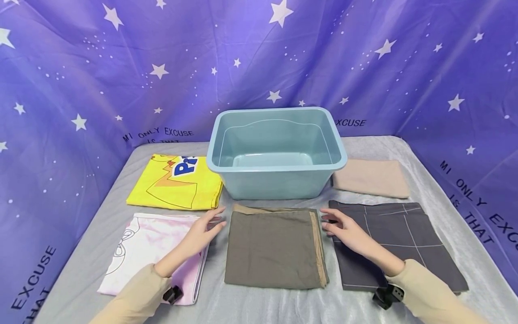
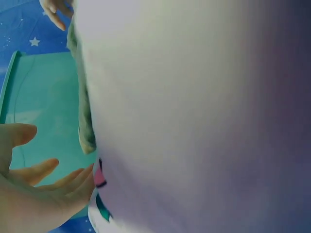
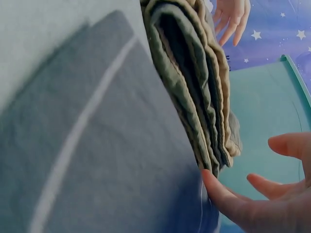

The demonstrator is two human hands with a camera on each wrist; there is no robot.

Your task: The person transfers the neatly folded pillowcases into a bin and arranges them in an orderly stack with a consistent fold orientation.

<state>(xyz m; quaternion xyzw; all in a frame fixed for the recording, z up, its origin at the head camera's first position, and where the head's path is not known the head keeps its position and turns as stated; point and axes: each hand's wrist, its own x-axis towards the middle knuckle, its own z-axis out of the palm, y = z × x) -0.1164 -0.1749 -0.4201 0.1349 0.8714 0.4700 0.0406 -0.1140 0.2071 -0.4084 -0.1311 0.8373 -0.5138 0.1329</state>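
A folded olive-brown cloth (image 1: 275, 249) with a tan edge lies between the two hands, in front of a light blue plastic tub (image 1: 279, 182). My left hand (image 1: 204, 231) hovers over the inner edge of a folded white and pink cloth (image 1: 162, 256), fingers relaxed and holding nothing. On the other side, my right hand (image 1: 344, 229) is over the inner edge of a folded dark grey cloth (image 1: 396, 243) with white lines, its fingers loosely bent around no object. In the right wrist view, the layered folds of the olive-brown cloth (image 3: 194, 87) show beyond the fingertips.
A folded yellow cloth (image 1: 178, 182) with printed lettering lies left of the tub, and a folded beige cloth (image 1: 374, 177) lies to its right. Everything rests on a grey plush cover (image 1: 267, 308). Behind hangs a purple curtain (image 1: 243, 54) with white stars.
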